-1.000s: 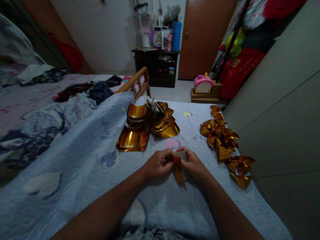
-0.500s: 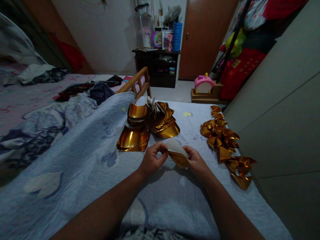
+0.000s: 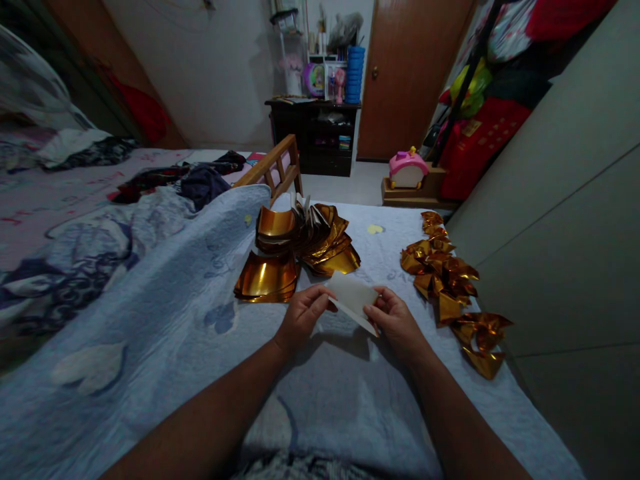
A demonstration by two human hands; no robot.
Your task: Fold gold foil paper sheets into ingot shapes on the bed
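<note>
Now | forearms (image 3: 227,393) angled inward | hands (image 3: 300,319) pinching white sheet (image 3: 354,297) from opposite sides

Matt paper sheet (image 3: 353,297), glossy gold-foil pile (image 3: 305,248), shiny crinkled folds (image 3: 447,303), matt cloth cover (image 3: 200,353), smooth wood door (image 3: 400,87)

A pale paper sheet (image 3: 350,292) slants between the fingers (image 3: 373,313).

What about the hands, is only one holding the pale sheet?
No, the left hand and the right hand both hold the pale sheet, one at each side.
</note>
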